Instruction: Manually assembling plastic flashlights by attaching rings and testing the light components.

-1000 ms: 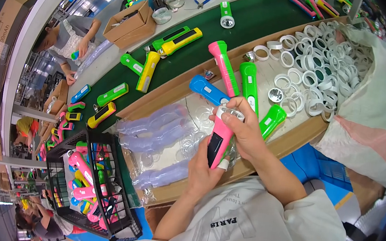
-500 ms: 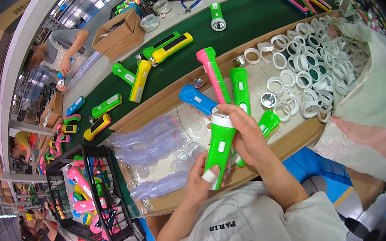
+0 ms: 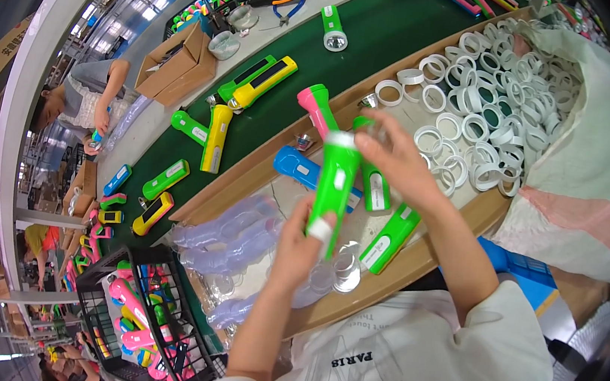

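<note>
My left hand [image 3: 294, 248] is wrapped round the lower body of a green flashlight [image 3: 337, 181], held upright over the tray. A white ring [image 3: 340, 139] sits at the flashlight's top end. Beside that ring is my right hand [image 3: 401, 162], its fingers stretched apart and slightly blurred; whether the thumb touches the ring I cannot tell. Just behind lie a blue flashlight [image 3: 300, 166], a pink-and-green flashlight [image 3: 316, 107] and a green one [image 3: 376, 190] partly hidden by my right hand. Another green flashlight [image 3: 390, 238] rests near the tray's front edge.
Loose white rings [image 3: 481, 98] spill from a white sack [image 3: 588, 147] at right. Clear plastic bags [image 3: 232, 235] lie in the cardboard tray [image 3: 451, 226]. Several flashlights rest on the green belt [image 3: 250, 146]. A black crate [image 3: 140, 254] stands at left. Across the belt, a person [image 3: 93, 99] handles something blue.
Both hands and the green flashlight have shifted up and left. My right hand's fingers, earlier around the flashlight's ringed end, are now spread. The view has shifted slightly.
</note>
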{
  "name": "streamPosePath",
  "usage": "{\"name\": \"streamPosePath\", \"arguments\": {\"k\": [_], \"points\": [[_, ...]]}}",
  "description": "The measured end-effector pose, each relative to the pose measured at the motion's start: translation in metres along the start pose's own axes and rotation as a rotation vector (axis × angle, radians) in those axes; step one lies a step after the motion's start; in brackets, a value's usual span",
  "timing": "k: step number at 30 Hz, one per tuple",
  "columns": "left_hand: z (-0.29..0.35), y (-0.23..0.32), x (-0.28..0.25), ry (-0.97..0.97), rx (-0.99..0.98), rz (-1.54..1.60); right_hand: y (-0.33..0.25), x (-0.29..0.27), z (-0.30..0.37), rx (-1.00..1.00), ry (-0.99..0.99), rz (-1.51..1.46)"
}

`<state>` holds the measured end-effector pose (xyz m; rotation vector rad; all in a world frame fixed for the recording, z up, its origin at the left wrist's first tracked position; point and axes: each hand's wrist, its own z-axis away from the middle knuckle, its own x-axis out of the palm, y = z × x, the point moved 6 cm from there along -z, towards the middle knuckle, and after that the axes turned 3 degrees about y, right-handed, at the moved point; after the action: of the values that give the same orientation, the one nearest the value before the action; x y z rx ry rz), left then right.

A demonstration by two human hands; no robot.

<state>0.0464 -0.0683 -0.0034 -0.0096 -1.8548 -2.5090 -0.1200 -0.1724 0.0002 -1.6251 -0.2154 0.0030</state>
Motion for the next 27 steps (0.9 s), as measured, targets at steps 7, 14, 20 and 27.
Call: {"name": "streamPosePath", "arguments": {"k": [7, 14, 20, 27], "points": [[-0.103, 0.112, -0.012, 0.104, 0.478, -0.207, 0.021, -0.053, -0.075, -0.365, 0.276, 1.419], [-0.071, 0.035, -0.084, 0.171, 0.344, -1.241, 0.001, -0.052, -0.068, -0.43, 0.223, 1.103], [-0.049, 0.005, -0.056, 0.065, 0.481, -1.31, -0.046, 0.009, -0.025, -0.47, -0.102, 0.649], [-0.042, -0.006, -0.063, -0.026, 0.3, -0.876, -0.018, 0.039, 0.005, -0.566, -0.183, 0.672]]}}
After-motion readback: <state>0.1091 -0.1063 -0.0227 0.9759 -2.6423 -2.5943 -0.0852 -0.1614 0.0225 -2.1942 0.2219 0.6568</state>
